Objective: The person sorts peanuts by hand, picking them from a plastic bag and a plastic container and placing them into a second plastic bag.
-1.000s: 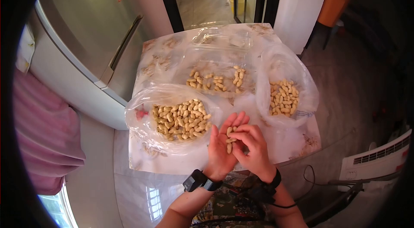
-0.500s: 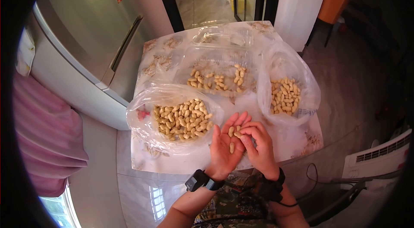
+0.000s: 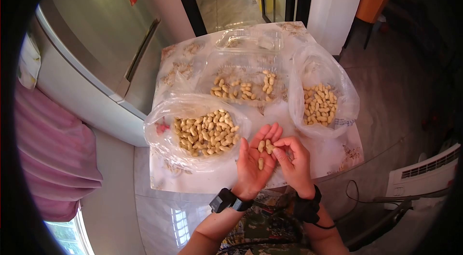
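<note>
My left hand (image 3: 255, 161) is palm up with its fingers stretched out, and peanuts rest on it. One peanut (image 3: 261, 164) lies low on the palm, another peanut (image 3: 261, 146) nearer the fingers. My right hand (image 3: 295, 167) has its thumb and forefinger at a third peanut (image 3: 269, 147) over the left palm, seemingly in a light pinch. Left of my hands, a clear plastic bag (image 3: 159, 110) gapes around a heap of peanuts (image 3: 205, 132). To the right stands another plastic bag (image 3: 347, 96) with fewer peanuts (image 3: 320, 104).
Beyond my hands, a clear plastic clamshell box (image 3: 231, 62) lies with its lid back and small groups of peanuts (image 3: 247, 92) inside. All this is on a flower-patterned table (image 3: 185, 183). A fridge (image 3: 96, 23) is on the left, an orange chair (image 3: 374, 2) at the far right.
My right hand has shifted slightly right, and the peanut at its fingertips has turned more upright over the left palm. The left hand stays palm up; the view has moved a little.
</note>
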{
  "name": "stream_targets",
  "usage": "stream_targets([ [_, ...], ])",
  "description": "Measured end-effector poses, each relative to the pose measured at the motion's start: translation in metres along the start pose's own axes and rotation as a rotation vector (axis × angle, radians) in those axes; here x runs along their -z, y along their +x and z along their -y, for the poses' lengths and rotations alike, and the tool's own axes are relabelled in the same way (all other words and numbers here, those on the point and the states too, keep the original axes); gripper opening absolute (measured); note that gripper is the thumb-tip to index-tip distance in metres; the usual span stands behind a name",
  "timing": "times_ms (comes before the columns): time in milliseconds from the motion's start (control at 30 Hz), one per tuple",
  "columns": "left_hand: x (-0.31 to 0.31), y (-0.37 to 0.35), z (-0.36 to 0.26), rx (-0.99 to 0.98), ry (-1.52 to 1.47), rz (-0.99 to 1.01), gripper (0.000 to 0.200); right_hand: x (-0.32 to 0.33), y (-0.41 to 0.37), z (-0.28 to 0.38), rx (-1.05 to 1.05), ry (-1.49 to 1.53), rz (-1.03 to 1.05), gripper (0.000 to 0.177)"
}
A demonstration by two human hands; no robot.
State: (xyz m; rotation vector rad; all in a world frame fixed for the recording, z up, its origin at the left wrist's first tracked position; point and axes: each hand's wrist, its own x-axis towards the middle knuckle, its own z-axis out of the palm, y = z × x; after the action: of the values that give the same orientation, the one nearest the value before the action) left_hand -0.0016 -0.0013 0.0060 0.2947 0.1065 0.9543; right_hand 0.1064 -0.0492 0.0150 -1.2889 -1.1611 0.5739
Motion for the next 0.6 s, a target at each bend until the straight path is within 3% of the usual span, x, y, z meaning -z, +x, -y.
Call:
stream_targets([
  [233, -0.003, -0.001, -0.001, 0.02, 0.035, -0.02, 0.066, 0.001, 0.002, 0.004, 0.04, 0.001, 0.007, 0.013],
  [367, -0.003, 0.0, 0.0, -0.001, 0.059, -0.034, 0.063, 0.004, 0.003, 0.008, 0.112, -0.049, 0.119, 0.012],
  [600, -0.002, 0.001, 0.001, -0.004, 0.106, -0.058, 0.054, 0.002, 0.005, 0.017, 0.107, -0.086, 0.091, 0.025],
])
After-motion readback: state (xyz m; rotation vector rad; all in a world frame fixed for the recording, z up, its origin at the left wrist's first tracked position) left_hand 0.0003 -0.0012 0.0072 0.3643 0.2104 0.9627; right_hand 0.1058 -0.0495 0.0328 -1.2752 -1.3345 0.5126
